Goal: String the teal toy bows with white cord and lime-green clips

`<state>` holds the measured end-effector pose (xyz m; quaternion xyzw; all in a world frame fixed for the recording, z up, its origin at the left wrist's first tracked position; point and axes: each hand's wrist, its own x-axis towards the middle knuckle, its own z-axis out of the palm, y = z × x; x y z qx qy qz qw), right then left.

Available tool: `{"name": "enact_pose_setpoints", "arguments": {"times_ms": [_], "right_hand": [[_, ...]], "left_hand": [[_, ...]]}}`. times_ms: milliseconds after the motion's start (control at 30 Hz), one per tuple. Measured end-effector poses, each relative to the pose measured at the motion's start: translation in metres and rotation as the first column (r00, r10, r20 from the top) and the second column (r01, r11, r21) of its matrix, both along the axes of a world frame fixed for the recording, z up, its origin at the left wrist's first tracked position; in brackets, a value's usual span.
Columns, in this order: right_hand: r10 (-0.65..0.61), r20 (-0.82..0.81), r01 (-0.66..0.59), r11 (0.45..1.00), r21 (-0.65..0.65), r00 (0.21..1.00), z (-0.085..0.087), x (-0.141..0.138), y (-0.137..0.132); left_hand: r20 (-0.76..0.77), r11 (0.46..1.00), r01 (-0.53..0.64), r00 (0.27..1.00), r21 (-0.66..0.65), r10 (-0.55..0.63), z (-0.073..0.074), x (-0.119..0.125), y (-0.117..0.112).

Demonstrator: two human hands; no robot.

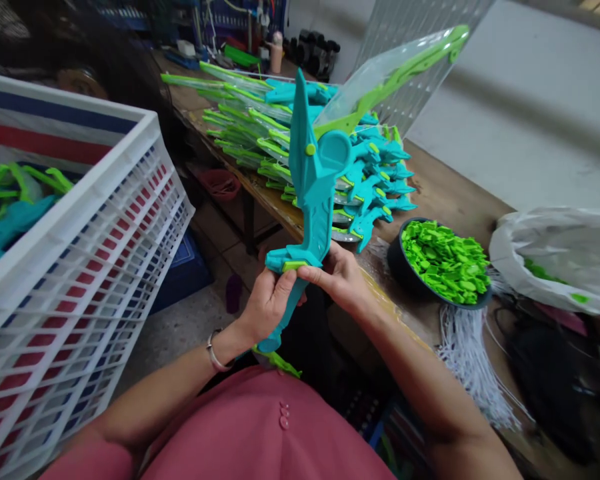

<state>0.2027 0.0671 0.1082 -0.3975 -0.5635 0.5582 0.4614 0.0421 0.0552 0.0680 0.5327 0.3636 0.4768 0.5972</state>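
In front of my body is a teal plastic toy [317, 213] with a pointed upper part and one clear, green-edged wing [395, 80] reaching up to the right. My left hand [263, 303] is closed round its lower part, near the handle, with the thumb by a small lime-green piece [294, 265] set in the toy. From the other side, my right hand [347, 280] grips the toy too, its thumb tip against that green piece. The other fingers of both hands are partly hidden behind the toy.
Similar toys [375, 173] lie piled on the wooden table [430, 173]. To the right are a dark bowl [405, 267] of small green pieces, a white bag [510, 260] and a bundle of white cords [473, 360]. A white slatted crate [145, 173] holding toys stands at left.
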Motion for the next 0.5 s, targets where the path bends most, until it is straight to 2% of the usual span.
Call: {"name": "enact_pose_setpoints", "arguments": {"times_ms": [67, 133, 200, 233, 267, 300, 333, 367, 400, 433, 500], "right_hand": [[-0.030, -0.035, 0.030, 1.000, 0.002, 0.999, -0.001, -0.002, -0.003], [-0.039, -0.050, 0.039, 0.999, -0.010, 0.998, -0.001, -0.003, -0.009], [-0.014, -0.016, 0.014, 1.000, 0.018, 1.000, -0.003, 0.000, -0.013], [0.003, 0.036, -0.005, 0.998, 0.056, 0.999, -0.004, 0.005, -0.014], [-0.024, 0.130, 0.011, 0.994, 0.105, 0.991, -0.006, 0.014, -0.012], [-0.106, 0.248, 0.068, 0.985, 0.157, 0.963, -0.007, 0.027, -0.009], [-0.226, 0.362, 0.157, 0.965, 0.209, 0.904, -0.008, 0.045, -0.005], [-0.364, 0.455, 0.270, 0.927, 0.258, 0.813, -0.010, 0.066, 0.000], [-0.504, 0.523, 0.400, 0.864, 0.306, 0.688, -0.011, 0.091, 0.005], [-0.593, 0.554, 0.498, 0.801, 0.332, 0.584, -0.012, 0.118, 0.010], [-0.691, 0.606, 0.643, 0.679, 0.356, 0.395, -0.016, 0.173, 0.019]], "left_hand": [[0.101, 0.993, 0.066, 0.993, -0.102, -0.056, -0.003, -0.002, 0.003], [0.272, 0.956, 0.213, 0.950, -0.202, -0.155, -0.008, -0.009, 0.006], [0.458, 0.868, 0.414, 0.850, -0.274, -0.261, -0.016, -0.020, 0.012], [0.529, 0.804, 0.513, 0.791, -0.300, -0.307, -0.020, -0.026, 0.016], [0.581, 0.747, 0.578, 0.747, -0.328, -0.323, -0.024, -0.031, 0.020], [0.612, 0.703, 0.617, 0.721, -0.354, -0.325, -0.027, -0.037, 0.023], [0.619, 0.676, 0.627, 0.720, -0.386, -0.314, -0.029, -0.042, 0.026], [0.614, 0.672, 0.613, 0.734, -0.416, -0.290, -0.029, -0.046, 0.028], [0.598, 0.682, 0.584, 0.757, -0.440, -0.263, -0.027, -0.050, 0.029], [0.578, 0.705, 0.544, 0.783, -0.456, -0.231, -0.023, -0.053, 0.029], [0.551, 0.777, 0.455, 0.817, -0.434, -0.171, -0.012, -0.058, 0.031]]}}
